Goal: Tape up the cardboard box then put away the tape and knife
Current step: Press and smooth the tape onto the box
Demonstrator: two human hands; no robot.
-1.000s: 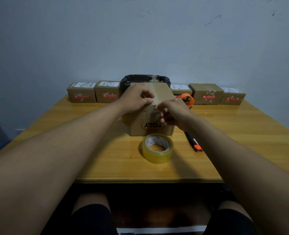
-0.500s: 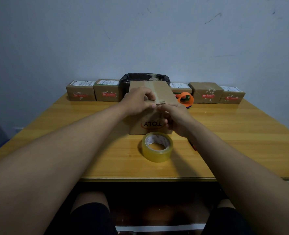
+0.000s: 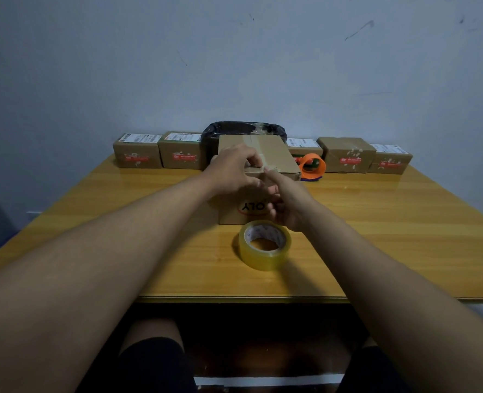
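The cardboard box (image 3: 277, 154) stands mid-table with a strip of clear tape along its top seam and a red logo on its front. My left hand (image 3: 234, 171) grips the box's top front edge, fingertips on the tape end. My right hand (image 3: 287, 204) lies against the front face with fingers curled and the index finger pointing up at the taped edge. The clear tape roll (image 3: 264, 245) lies flat just in front of the box. The knife is hidden behind my right forearm.
An orange tape dispenser (image 3: 312, 165) sits right of the box. A black-lined bin (image 3: 243, 129) stands behind it. Several small sealed parcels (image 3: 136, 151) line the wall edge of the wooden table (image 3: 390, 222). My knees show below the front edge.
My right hand has slid from the box's top edge down onto its front face. My right forearm now covers the knife. My left hand stays on the top edge.
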